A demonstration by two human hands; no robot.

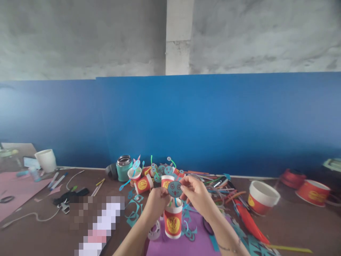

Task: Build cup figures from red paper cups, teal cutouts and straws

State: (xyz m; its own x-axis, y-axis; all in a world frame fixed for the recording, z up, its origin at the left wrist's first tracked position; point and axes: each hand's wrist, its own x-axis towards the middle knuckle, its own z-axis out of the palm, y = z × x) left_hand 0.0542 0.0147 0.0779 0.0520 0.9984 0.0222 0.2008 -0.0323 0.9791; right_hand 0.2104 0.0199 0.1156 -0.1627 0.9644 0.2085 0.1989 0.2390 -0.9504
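Observation:
Between my two hands is a round blue paper face with drawn eyes and a mouth. My right hand pinches its right edge, while my left hand has its fingers closed at the left edge. Just below stands a red and white paper cup with a yellow emblem, upright on a purple sheet. A blue strip runs from under the face into the cup's mouth. Left of the cup lies a roll of clear tape. Blue paper scraps are on its right.
Behind my hands are decorated cups and a teal thermos. Straws and pens lie in a heap to the right, near red scissors or a similar red tool and stacked cups. A blue partition closes the back.

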